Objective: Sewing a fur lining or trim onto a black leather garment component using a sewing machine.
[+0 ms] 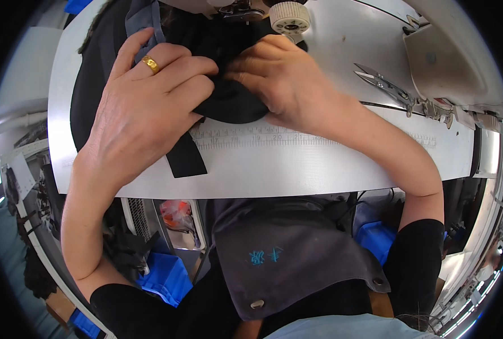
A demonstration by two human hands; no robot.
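Note:
Folded black fabric (235, 104) lies bunched on the white sewing table, just in front of the sewing machine's presser foot area (243, 12). My left hand (152, 93), with a gold ring, grips the fabric from the left with curled fingers. From the right, my right hand (288, 82) holds the same cloth, its fingers bent over a fold and its fingertips partly hidden. A rounded edge of the fabric curves between both hands. Below my left hand, a narrow black end (187, 158) hangs toward me over the table. Grey-blue cloth (144, 22) shows beyond my left fingers.
Thread snips (384, 85) rest on the right of the table by the machine's body (449, 56). A ruler scale (262, 137) runs along the table (319, 175). A cream dial (290, 18) sits above my right hand. Blue bins (164, 277) stand below.

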